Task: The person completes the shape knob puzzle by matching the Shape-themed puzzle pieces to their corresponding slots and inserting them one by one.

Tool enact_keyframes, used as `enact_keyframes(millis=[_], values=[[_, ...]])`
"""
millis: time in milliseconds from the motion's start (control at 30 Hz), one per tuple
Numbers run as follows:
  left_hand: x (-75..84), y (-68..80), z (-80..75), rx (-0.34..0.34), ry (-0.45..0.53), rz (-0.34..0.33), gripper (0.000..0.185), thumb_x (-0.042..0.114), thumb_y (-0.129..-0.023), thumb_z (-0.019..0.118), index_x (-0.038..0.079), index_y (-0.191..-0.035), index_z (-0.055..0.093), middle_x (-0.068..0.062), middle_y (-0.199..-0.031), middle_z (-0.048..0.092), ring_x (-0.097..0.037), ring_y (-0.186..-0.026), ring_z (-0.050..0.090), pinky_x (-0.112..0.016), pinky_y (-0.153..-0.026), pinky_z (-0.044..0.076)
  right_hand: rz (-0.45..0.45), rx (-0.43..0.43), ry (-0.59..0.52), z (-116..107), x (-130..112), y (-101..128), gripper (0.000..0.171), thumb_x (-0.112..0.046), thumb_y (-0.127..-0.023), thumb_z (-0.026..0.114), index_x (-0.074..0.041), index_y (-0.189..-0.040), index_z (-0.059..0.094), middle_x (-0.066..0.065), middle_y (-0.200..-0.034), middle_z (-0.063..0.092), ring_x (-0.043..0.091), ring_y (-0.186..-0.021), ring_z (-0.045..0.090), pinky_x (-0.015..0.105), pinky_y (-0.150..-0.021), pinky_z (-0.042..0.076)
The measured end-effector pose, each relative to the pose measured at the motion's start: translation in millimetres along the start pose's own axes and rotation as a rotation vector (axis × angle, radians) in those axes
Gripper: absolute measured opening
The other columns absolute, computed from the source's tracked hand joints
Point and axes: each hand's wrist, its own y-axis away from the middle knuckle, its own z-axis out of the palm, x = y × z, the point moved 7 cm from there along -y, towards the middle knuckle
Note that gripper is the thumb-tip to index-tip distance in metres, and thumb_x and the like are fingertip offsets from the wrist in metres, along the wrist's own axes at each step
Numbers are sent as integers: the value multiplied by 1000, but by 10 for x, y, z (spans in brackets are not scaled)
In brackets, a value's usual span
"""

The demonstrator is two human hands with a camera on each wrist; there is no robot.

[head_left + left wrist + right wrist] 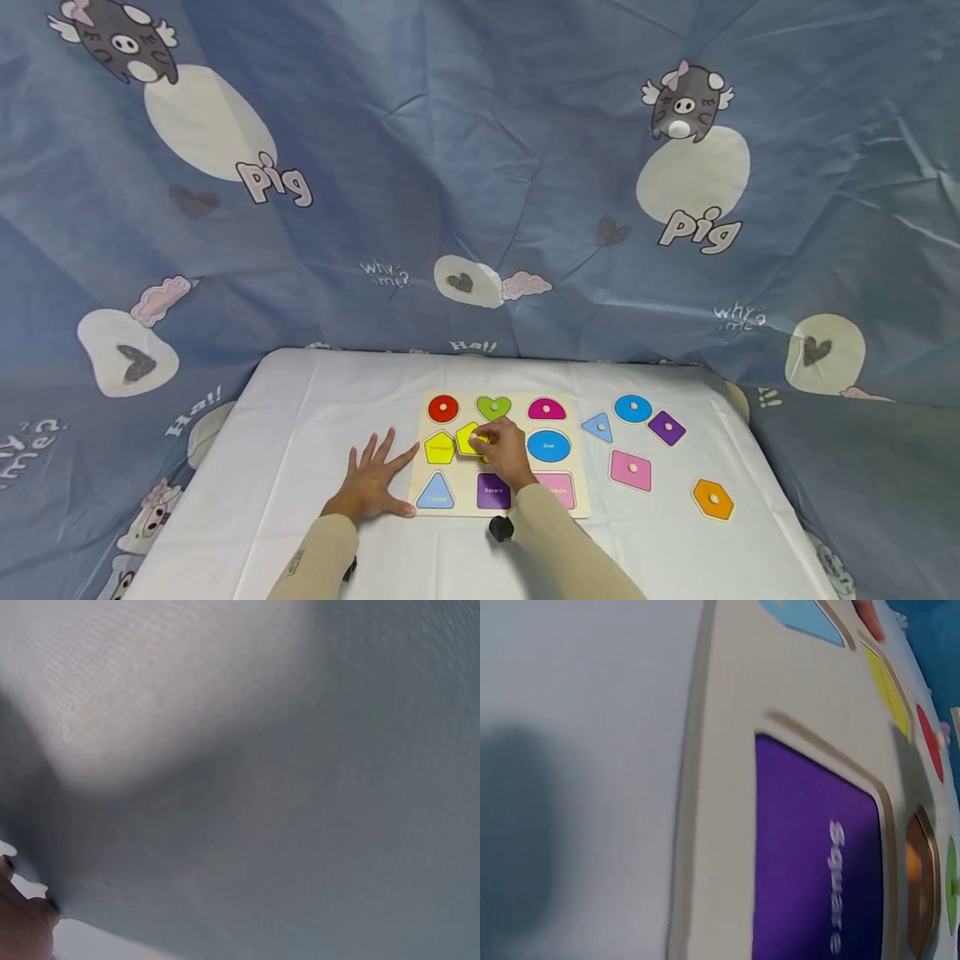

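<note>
On the white table [300,400], the puzzle board [572,492] lies flat; my left hand [372,479], fingers spread, steadies its edge. My right hand [508,454] pinches the yellow pentagon piece [468,437] above the board; I should align its corners with the pentagon recess [439,448], then lower it.

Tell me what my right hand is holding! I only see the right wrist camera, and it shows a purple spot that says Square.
Observer: The right hand pinches a yellow piece over the middle row of the puzzle board.
Operator: Where is my other hand?
Observer: The left hand lies flat with fingers spread on the white tablecloth, just beside the board's left edge.
Operator: Is the purple square piece anywhere?
Observer: Yes, a purple square piece lies off the board to its right, close to a blue circle piece.
</note>
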Motion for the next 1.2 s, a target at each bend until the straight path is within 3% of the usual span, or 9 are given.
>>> enact_keyframes(millis=[667,900,1200], values=[[75,21,-54,28,-3,44,104,60,-56,83,28,-146,42,-19,-159,13,-46,-144,4,-69,-110,1,-103,-24,41,369,-231,-36,10,-13,-79,79,-6,-86,76,-3,-77,59,7,-69,49,21,-63,43],[68,13,-56,26,13,45,105,60,-56,83,29,-146,41,-18,-160,12,-45,-145,4,-68,-111,-1,-77,-26,81,462,-223,-38,10,-16,-79,79,-8,-84,76,-4,-77,58,8,-71,48,31,-75,40],[9,33,-5,29,12,34,105,60,-55,84,30,-146,41,-18,-160,13,-45,-145,4,-68,-110,0,-46,-51,135,578,-201,-46,11,-17,-80,79,-9,-87,76,-5,-79,61,11,-76,48,37,-81,34]])
